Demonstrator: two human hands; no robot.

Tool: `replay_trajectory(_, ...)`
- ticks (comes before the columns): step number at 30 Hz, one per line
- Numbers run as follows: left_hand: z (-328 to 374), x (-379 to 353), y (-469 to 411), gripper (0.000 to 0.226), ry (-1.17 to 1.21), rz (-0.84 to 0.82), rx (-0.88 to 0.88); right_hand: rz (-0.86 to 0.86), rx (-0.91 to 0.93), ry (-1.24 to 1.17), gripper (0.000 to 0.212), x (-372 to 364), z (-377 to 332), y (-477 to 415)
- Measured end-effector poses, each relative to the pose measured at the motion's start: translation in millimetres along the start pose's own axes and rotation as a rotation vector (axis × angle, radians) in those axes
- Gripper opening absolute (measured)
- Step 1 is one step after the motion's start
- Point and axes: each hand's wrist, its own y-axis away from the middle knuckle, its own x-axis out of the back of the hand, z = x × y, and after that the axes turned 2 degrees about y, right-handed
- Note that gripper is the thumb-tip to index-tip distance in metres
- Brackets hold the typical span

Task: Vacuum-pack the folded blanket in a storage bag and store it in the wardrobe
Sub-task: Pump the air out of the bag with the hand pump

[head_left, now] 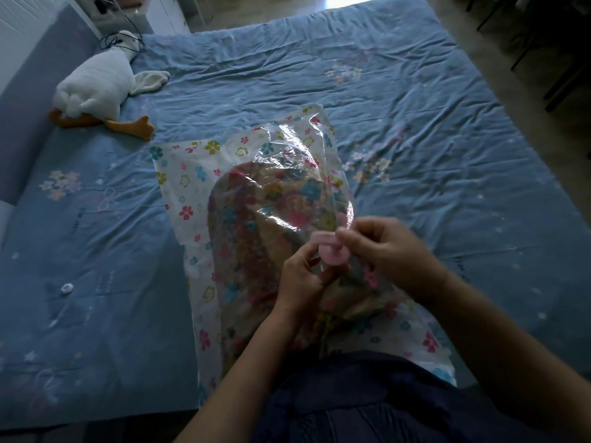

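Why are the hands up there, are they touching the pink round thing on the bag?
Touching. The head view shows the left hand and right hand pinching the pink valve from either side.

bare forearms, no sleeves, dark navy garment, possibly denim

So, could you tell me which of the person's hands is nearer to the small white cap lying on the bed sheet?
Left. The left hand is at the pink valve, on the side toward the cap; the right hand is beyond the valve, farther away.
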Motion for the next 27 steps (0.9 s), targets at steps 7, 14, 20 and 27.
replay_trajectory(7, 4.5, -4.4, 0.9, 0.045, 0.028, -0.010, -0.018, 0.016, 0.125, -0.234, 0.037, 9.0, -25.8, -2.0)
replay_trajectory(14, 7.0, -2.4, 0.1, 0.040, -0.010, -0.004, -0.041, 0.011, 0.037, -0.022, 0.042, 4.7, -8.3, 1.4)
replay_trajectory(20, 8.0, -5.8, -1.3, 0.050, 0.008, 0.001, -0.034, 0.021, 0.181, -0.212, 0.032, 16.8, -38.5, -0.1)
replay_trajectory(27, 5.3, -2.2, -1.7, 0.045, 0.003, -0.014, -0.016, -0.009, -0.001, 0.081, 0.042, 3.8, -2.2, -1.5)
